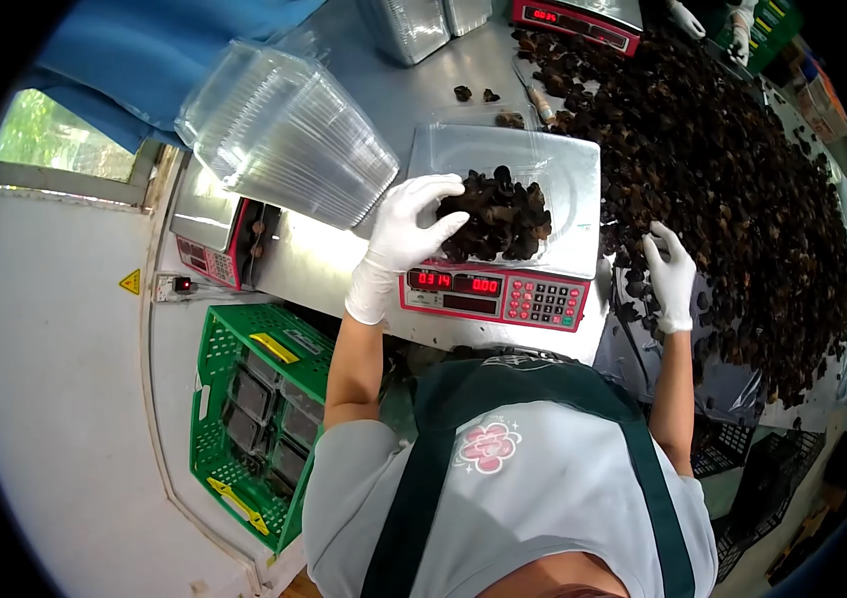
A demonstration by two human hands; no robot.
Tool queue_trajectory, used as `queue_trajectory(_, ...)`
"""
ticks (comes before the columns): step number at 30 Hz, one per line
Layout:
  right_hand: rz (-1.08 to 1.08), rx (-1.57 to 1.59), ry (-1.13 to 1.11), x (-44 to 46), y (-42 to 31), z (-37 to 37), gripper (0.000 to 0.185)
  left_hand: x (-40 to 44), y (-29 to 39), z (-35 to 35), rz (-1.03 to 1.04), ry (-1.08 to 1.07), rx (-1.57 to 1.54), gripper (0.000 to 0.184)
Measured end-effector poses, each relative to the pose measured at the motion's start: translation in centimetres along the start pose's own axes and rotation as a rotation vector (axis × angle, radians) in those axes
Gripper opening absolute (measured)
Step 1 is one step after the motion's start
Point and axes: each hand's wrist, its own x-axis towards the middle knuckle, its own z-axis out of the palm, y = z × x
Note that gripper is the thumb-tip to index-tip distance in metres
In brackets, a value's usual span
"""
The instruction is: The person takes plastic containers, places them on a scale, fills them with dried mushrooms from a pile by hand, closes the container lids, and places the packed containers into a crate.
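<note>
My left hand [409, 227], in a white glove, curves against the left side of a heap of dark, curled, fungus-like pieces [503, 214], its thumb and fingers apart. The heap rests in a clear plastic tray on the metal plate of a red digital scale [583, 164], whose display reads 0.314 and 0.00. To the right of the scale, my gloved right hand [671, 274] is at the near left edge of a large spread of the same dark pieces [742, 199]. Its fingers are bent and apart, with no piece plainly held between them.
Nested clear trays [289, 135] stand left of the scale. A second scale [209, 234] is at the left, another [578, 25] at the far side. A green crate [209, 399] holds filled containers below left. Another person's gloved hands [739, 40] are at the far right.
</note>
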Motion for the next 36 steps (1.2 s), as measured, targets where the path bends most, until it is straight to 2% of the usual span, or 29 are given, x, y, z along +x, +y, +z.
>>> queue_trajectory(3,-0.109,0.232,-0.158,3.3,-4.6,2.4,0.035,-0.4,-0.6,-1.4,-0.150,0.105,-0.163,0.025)
queue_trajectory(5,-0.018,0.459,-0.345,6.0,-6.9,4.4,0.043,-0.9,-1.6,-1.6,-0.285,0.243,-0.240,0.022)
queue_trajectory(8,-0.065,0.603,-0.385,9.3,-9.4,8.3,0.049,-2.1,-3.5,-1.3,-0.408,0.335,-0.338,0.022)
queue_trajectory(10,0.124,0.815,-0.500,10.7,-10.6,10.1,0.049,-2.5,-4.1,-1.2,-0.613,0.342,-0.531,0.027)
queue_trajectory(11,0.174,0.947,-0.499,11.0,-11.1,10.6,0.049,-2.7,-4.0,-1.4,-0.666,0.268,-0.558,0.039)
queue_trajectory(12,0.174,1.013,-0.457,11.2,-11.5,11.1,0.047,-2.9,-3.9,-1.4,-0.669,0.274,-0.557,0.039)
queue_trajectory(14,0.130,1.102,-0.446,11.0,-11.8,10.6,0.045,-3.0,-3.8,-0.9,-0.726,0.326,-0.721,0.052)
queue_trajectory(15,0.057,1.056,-0.445,9.8,-12.7,9.1,0.042,-3.2,-3.6,-0.9,-0.712,0.244,-0.673,0.067)
queue_trajectory(16,0.002,1.028,-0.481,9.2,-12.8,8.2,0.039,-3.5,-3.5,-0.7,-0.715,0.245,-0.675,0.067)
queue_trajectory(18,-0.189,0.773,-0.419,5.9,-13.0,5.7,0.035,-4.0,-3.5,-0.1,-0.661,0.248,-0.817,0.073)
queue_trajectory(20,-0.252,0.553,-0.397,3.0,-10.7,4.9,0.030,-4.6,-2.5,0.0,-0.630,0.209,-0.811,0.074)
queue_trajectory(22,-0.441,0.313,-0.354,0.3,-8.9,4.7,0.023,-5.1,-1.3,0.3,-0.625,0.115,-0.730,0.070)
queue_trajectory(23,-0.512,0.230,-0.292,-1.0,-8.4,4.8,0.025,-5.5,-1.0,0.8,-0.610,0.101,-0.727,0.066)
queue_trajectory(24,-0.589,0.157,-0.230,-1.8,-7.6,5.3,0.029,-5.7,0.0,1.1,-0.686,0.091,-0.711,0.065)
queue_trajectory(26,-0.325,0.205,-0.277,-3.4,-7.0,5.8,0.037,-7.4,-0.8,2.7,-0.747,0.082,-0.677,0.063)
queue_trajectory(27,-0.252,0.324,-0.296,-3.8,-7.1,6.2,0.042,-7.6,-0.6,3.2,-0.748,0.139,-0.631,0.057)
queue_trajectory(28,-0.252,0.325,-0.295,-3.8,-7.3,6.0,0.042,-7.8,-0.5,3.1,-0.748,0.139,-0.631,0.057)
queue_trajectory(30,-0.033,0.227,-0.455,-3.5,-8.1,5.3,0.043,-7.9,-0.1,2.8,-0.906,0.133,-0.664,0.052)
queue_trajectory(31,-0.012,0.241,-0.478,-3.4,-7.2,6.0,0.035,-8.3,-0.5,2.9,-0.911,0.147,-0.727,0.042)
queue_trajectory(32,-0.018,0.242,-0.474,-3.2,-7.1,5.9,0.035,-8.5,-0.6,2.7,-0.903,0.150,-0.727,0.042)
queue_trajectory(34,0.161,0.426,-0.692,-3.0,-7.1,5.8,0.026,-9.0,-0.5,2.5,-0.972,0.063,-0.828,0.035)
queue_trajectory(35,0.184,0.474,-0.690,-3.0,-7.5,5.8,0.020,-9.1,-0.3,2.7,-0.949,0.091,-0.868,0.025)
queue_trajectory(36,0.183,0.474,-0.688,-3.2,-7.7,5.8,0.020,-9.1,-0.1,2.7,-0.947,0.089,-0.869,0.025)
